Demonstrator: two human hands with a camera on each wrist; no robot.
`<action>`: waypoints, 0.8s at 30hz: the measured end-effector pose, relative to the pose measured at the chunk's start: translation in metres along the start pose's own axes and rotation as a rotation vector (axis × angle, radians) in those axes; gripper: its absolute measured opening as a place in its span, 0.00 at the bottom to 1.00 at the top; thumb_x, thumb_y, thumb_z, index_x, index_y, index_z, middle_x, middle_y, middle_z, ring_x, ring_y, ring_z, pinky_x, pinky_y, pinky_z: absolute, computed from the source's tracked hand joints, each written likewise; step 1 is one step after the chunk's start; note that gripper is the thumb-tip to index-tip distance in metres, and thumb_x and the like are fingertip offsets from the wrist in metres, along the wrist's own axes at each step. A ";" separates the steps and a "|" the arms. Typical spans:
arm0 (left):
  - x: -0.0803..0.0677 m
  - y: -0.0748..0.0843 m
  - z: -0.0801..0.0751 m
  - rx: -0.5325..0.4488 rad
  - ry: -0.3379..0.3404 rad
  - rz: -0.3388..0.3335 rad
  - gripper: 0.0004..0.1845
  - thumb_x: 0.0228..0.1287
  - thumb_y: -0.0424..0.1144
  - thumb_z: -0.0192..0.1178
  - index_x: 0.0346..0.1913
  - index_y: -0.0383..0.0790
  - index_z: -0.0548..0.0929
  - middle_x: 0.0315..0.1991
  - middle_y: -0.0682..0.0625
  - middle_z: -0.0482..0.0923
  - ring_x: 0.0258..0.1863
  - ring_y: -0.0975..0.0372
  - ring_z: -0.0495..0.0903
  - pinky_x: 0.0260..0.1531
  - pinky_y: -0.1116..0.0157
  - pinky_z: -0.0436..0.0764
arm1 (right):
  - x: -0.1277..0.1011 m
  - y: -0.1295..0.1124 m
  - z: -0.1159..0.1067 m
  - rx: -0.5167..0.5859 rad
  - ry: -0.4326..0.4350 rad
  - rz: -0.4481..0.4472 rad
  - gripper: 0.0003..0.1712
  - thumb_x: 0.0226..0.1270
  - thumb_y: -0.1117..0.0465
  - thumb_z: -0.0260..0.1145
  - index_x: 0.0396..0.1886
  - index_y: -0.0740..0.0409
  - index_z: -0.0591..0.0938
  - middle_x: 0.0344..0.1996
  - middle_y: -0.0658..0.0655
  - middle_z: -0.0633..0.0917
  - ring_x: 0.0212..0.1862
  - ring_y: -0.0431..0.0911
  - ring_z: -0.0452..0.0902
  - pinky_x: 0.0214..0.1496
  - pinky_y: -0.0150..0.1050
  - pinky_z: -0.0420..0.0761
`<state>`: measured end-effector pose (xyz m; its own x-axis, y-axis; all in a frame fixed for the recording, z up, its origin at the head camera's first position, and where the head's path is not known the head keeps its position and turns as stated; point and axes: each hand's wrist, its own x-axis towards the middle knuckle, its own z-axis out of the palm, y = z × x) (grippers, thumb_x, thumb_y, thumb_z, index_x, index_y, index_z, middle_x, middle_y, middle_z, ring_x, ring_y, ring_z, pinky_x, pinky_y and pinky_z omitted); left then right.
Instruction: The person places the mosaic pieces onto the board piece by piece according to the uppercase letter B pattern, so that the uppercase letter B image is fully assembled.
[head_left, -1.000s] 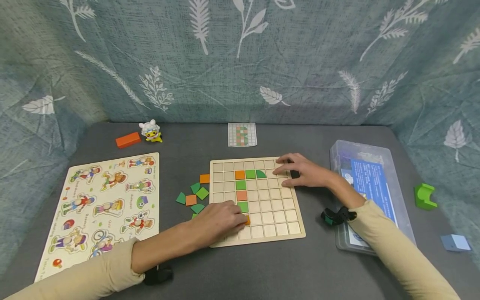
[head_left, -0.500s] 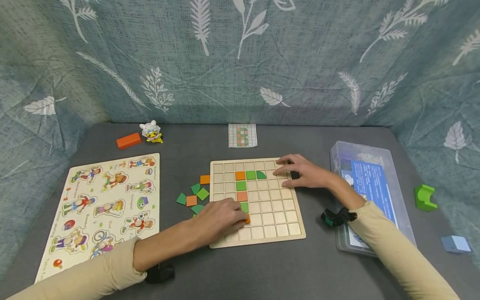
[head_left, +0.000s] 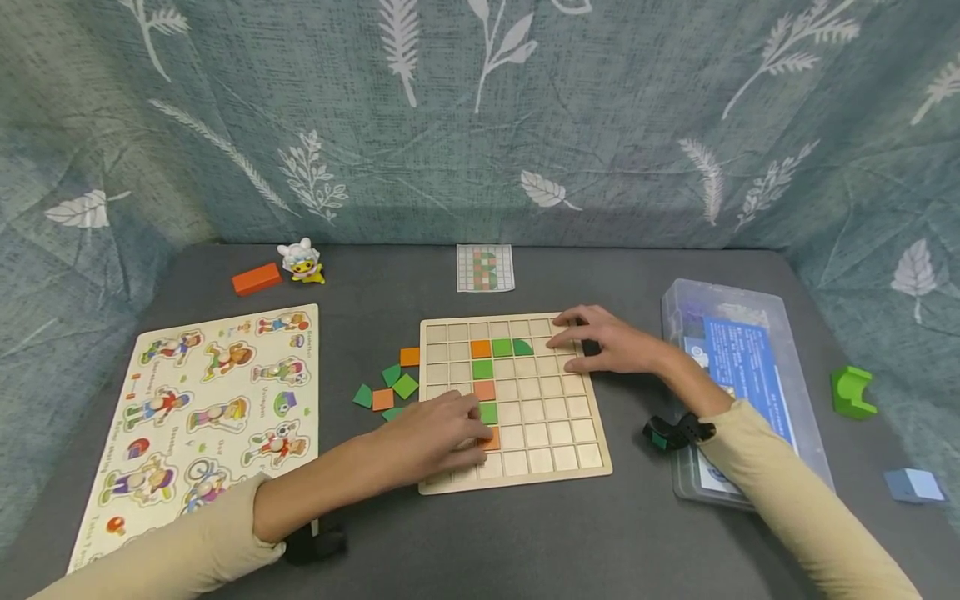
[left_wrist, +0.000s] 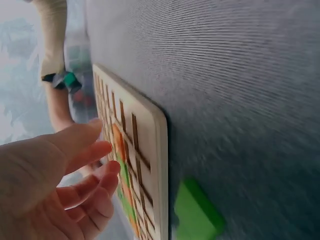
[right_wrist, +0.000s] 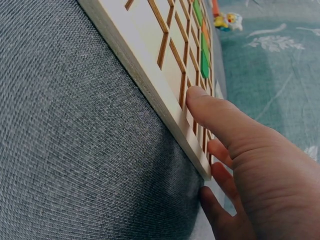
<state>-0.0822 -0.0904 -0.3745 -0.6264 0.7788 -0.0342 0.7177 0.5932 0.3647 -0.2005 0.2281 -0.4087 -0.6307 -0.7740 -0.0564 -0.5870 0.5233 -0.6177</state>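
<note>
My left hand (head_left: 438, 437) is over the low part of the wooden board (head_left: 537, 411), right by an orange square (head_left: 491, 437). Its fingers are a bit bent and my thumb is apart from them, so I am not pinching anything. I can't tell if a fingertip touches the square. My right hand (head_left: 603, 342) is spread at the far right corner, with my thumb on top of the board, maybe to help it stay put.

The orange square seems to sit flat in its hole, at the bottom of a line of five colored squares (head_left: 484, 389). At the top, a green square (head_left: 502, 347) and a round-edged green piece (head_left: 522, 347) go off to the right. I think I am just setting that bottom square.

Next, I think my left hand needs to lift off gently, without bumping the line, and pick one loose piece from the pile (head_left: 382, 400) on the desk (head_left: 615, 542), just left of the board. The little picture card (head_left: 485, 267) lies past the board. I guess I should look there to choose the right color and shape.
</note>
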 end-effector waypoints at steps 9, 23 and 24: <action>-0.057 -0.043 -0.030 -0.034 0.137 -0.275 0.15 0.62 0.43 0.66 0.51 0.46 0.85 0.43 0.52 0.81 0.40 0.62 0.78 0.36 0.62 0.78 | 0.000 -0.001 0.001 0.010 0.001 0.002 0.23 0.64 0.57 0.68 0.59 0.52 0.80 0.66 0.65 0.68 0.68 0.62 0.59 0.63 0.63 0.65; -0.108 -0.074 -0.034 -0.121 0.189 -0.413 0.18 0.58 0.40 0.69 0.52 0.44 0.84 0.45 0.50 0.82 0.42 0.59 0.82 0.35 0.64 0.78 | 0.000 -0.002 -0.001 -0.002 0.000 0.005 0.23 0.64 0.56 0.68 0.59 0.52 0.80 0.67 0.65 0.68 0.68 0.62 0.58 0.63 0.63 0.65; -0.108 -0.073 -0.033 -0.123 0.189 -0.410 0.18 0.58 0.40 0.69 0.52 0.44 0.84 0.45 0.51 0.82 0.42 0.60 0.81 0.34 0.65 0.77 | 0.000 -0.001 -0.001 -0.006 0.001 0.005 0.23 0.64 0.56 0.68 0.59 0.52 0.80 0.67 0.65 0.68 0.68 0.62 0.58 0.63 0.63 0.64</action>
<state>-0.0770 -0.2240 -0.3664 -0.9034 0.4274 -0.0332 0.3647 0.8070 0.4644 -0.1999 0.2280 -0.4070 -0.6341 -0.7711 -0.0581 -0.5870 0.5289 -0.6129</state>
